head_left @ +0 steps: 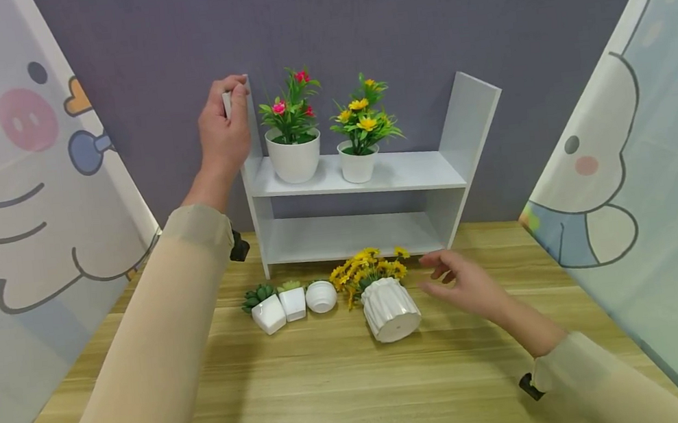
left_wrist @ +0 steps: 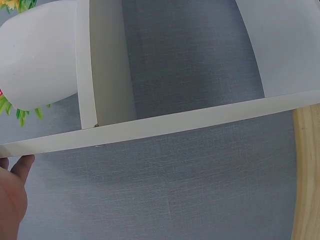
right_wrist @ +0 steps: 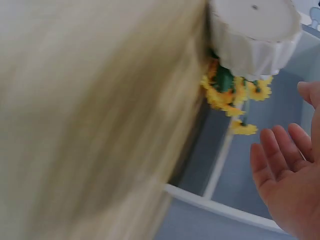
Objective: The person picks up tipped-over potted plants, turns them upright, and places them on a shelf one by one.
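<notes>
Head view: a fluted white pot with yellow flowers lies on the desk before the shelf. The left hand grips the shelf's left upright; the right hand, loosely curved, is before its right end, clear of the pot. Three small pots lie before its left half.

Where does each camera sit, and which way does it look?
Head: on the head, facing forward and down at shelf and table; left hand, right hand, both sleeves show.
Left wrist: on that wrist, facing the shelf's side; part of the left hand shows.
Right wrist: on that wrist, facing the tipped ribbed pot; right hand shows.
Head and right wrist share that pot.
</notes>
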Demonstrator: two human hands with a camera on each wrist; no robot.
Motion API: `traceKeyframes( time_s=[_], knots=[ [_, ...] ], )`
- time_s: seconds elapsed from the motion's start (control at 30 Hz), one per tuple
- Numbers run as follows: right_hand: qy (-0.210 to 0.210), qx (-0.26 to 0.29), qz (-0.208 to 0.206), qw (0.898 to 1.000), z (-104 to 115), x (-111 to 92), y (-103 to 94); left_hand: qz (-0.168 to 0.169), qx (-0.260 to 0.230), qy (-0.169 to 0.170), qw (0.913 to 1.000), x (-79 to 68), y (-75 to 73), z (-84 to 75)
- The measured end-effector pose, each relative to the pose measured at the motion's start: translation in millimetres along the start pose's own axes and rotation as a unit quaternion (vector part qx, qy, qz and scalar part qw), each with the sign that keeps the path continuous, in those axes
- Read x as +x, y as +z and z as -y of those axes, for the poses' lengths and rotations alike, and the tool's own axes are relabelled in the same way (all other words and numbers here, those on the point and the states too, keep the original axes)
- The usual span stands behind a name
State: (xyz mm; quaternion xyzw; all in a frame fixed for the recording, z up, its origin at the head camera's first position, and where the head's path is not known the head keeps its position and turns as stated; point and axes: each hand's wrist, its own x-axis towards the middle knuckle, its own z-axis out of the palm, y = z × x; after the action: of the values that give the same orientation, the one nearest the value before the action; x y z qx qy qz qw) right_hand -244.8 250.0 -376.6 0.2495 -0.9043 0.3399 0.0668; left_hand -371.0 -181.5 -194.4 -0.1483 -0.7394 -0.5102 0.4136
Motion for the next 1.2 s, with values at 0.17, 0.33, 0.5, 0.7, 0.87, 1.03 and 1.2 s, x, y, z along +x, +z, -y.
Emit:
traceKeyframes(
  time_s=[0.17,0.33,0.5,0.7,0.87,1.03,1.2],
  knots=[
    [0.019,0.000,0.029,0.999,-10,-15,5.0,0.002,0.000,0.001,1.0000,0.6,1.0,0.9],
    [0.053,0.018,0.059,0.997,-18,-26,9.7,0.004,0.000,-0.002,1.0000,1.1,1.8,1.1],
    [0.087,0.044,0.083,0.992,-19,-32,14.2,0.004,-0.003,0.000,1.0000,2.0,2.4,0.5],
    [0.095,0.066,0.108,0.987,-10,-33,26.0,0.002,-0.005,-0.003,1.0000,1.5,0.8,-0.4],
    [0.113,0.063,0.118,0.985,2,-30,37.2,0.000,0.001,-0.005,1.0000,-0.2,-0.3,-0.2],
    [0.139,0.039,0.106,0.984,11,-24,46.0,0.000,0.005,-0.004,1.0000,-0.2,-0.2,1.3],
    [0.141,0.045,0.110,0.983,14,-19,52.5,0.001,0.008,-0.004,1.0000,-0.1,-0.8,2.1]
  ],
)
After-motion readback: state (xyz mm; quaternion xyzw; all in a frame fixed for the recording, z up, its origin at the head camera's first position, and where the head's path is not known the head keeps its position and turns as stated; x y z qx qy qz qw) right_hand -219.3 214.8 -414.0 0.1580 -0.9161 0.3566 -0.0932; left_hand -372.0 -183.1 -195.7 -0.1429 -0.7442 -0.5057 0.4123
